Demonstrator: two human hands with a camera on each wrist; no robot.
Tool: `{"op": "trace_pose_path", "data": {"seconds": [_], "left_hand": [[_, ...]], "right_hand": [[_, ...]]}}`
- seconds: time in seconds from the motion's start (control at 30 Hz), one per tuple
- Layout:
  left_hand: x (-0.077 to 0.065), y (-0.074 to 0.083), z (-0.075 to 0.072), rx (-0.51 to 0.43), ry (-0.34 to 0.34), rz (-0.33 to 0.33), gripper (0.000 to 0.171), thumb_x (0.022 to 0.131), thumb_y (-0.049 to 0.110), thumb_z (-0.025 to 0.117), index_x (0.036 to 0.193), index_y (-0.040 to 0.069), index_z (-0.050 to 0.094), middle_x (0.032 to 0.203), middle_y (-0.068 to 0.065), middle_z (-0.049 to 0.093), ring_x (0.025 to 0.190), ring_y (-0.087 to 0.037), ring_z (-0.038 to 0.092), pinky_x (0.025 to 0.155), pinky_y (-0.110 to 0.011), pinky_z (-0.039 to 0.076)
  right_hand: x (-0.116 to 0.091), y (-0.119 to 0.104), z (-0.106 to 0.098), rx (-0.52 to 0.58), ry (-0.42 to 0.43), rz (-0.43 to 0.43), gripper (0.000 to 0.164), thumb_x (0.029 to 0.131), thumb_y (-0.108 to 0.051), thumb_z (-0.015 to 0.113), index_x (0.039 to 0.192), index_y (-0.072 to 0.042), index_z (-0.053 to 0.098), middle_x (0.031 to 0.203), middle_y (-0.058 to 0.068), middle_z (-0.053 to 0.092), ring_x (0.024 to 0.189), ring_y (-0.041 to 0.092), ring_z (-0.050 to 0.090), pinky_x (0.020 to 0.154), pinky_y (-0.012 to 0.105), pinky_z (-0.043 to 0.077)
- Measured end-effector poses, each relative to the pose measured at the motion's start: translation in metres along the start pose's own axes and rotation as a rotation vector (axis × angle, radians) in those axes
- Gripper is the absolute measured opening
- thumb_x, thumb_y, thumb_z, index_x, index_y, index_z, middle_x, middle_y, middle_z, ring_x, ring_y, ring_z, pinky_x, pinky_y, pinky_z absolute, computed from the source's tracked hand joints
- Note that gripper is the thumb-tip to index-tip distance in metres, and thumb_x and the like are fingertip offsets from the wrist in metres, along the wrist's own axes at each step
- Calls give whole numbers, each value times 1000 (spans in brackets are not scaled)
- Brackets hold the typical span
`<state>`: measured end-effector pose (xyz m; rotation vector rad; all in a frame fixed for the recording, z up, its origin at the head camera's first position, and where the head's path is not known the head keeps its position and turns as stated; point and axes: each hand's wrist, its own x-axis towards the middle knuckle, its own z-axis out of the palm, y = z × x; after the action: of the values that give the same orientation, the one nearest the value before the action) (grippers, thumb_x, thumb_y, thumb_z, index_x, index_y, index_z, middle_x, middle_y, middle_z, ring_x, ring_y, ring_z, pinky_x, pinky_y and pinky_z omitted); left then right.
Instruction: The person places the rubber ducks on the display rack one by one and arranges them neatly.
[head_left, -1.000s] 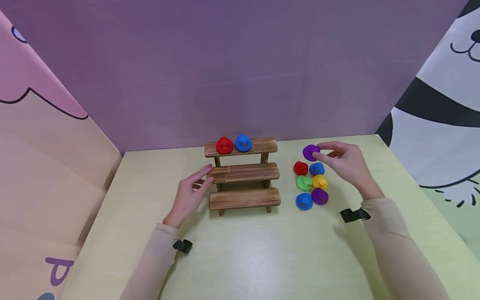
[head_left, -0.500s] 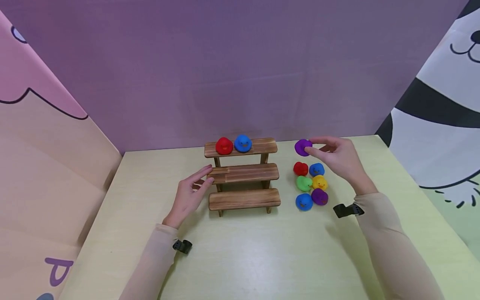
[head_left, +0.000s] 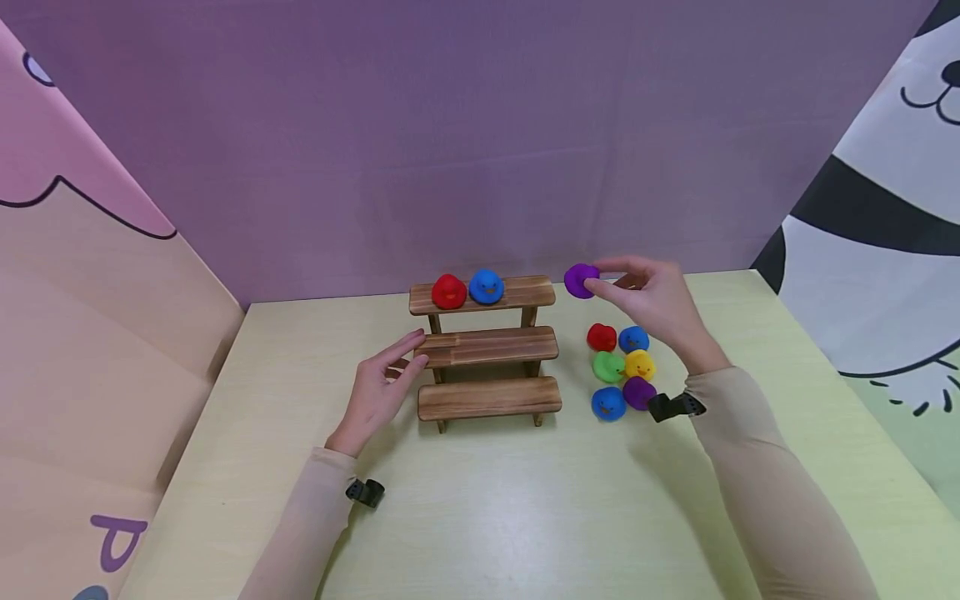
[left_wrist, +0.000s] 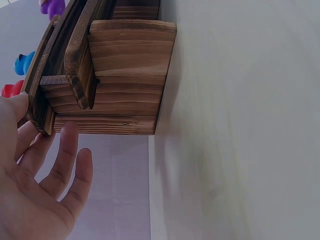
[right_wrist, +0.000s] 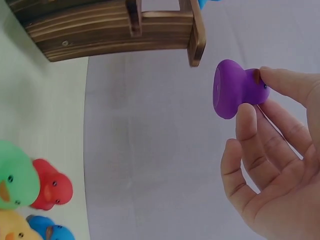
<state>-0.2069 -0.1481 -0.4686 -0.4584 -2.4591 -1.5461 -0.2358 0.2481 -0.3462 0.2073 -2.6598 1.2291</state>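
Observation:
My right hand [head_left: 652,304] pinches a purple rubber duck [head_left: 581,282] by its head between thumb and fingertips, in the air just right of the top step. The right wrist view shows the purple duck [right_wrist: 234,90] tipped sideways, its flat base facing the stand. At the left end of the middle step, my left hand [head_left: 377,392] holds the three-step wooden stand [head_left: 495,346], thumb and index finger at the board's edge. In the left wrist view the other fingers of this hand [left_wrist: 45,180] spread loosely. A red duck [head_left: 448,292] and a blue duck [head_left: 486,287] sit side by side on the top step.
Right of the stand, several ducks cluster on the pale table [head_left: 480,517]: red [head_left: 602,337], blue [head_left: 633,338], green [head_left: 608,367], yellow [head_left: 640,365], purple [head_left: 639,392] and another blue duck [head_left: 608,403]. A purple cloth wall [head_left: 480,150] rises behind the stand.
My right hand has carried the purple duck left and upward, from above the duck cluster to beside the top step. The left hand and the stand have stayed in place.

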Motion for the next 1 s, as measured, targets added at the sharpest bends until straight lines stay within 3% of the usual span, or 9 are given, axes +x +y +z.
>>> {"op": "trace_pose_path", "data": {"seconds": [0.37, 0.73, 1.0], "left_hand": [[0, -2, -2, -12, 8, 4, 40, 106, 24, 69, 145, 14, 68, 154, -2, 63, 99, -24, 73, 86, -24, 58], [0, -2, 0, -33, 1, -2, 40, 106, 24, 69, 144, 13, 68, 155, -2, 62, 101, -27, 72, 86, -24, 58], [0, 1, -1, -27, -2, -1, 41, 106, 25, 69, 145, 14, 68, 155, -3, 62, 102, -26, 72, 87, -24, 58]], "right_hand": [[11, -22, 18, 71, -44, -36, 43, 98, -44, 77, 130, -16, 77, 118, 11, 80, 88, 15, 71, 73, 30, 56], [18, -34, 35, 78, -90, -53, 39, 97, -39, 79, 127, -14, 78, 118, 11, 80, 92, 25, 73, 77, 33, 56], [22, -36, 40, 71, -127, -57, 40, 97, -42, 79, 128, -16, 78, 110, 9, 81, 88, 19, 72, 75, 32, 55]]}}
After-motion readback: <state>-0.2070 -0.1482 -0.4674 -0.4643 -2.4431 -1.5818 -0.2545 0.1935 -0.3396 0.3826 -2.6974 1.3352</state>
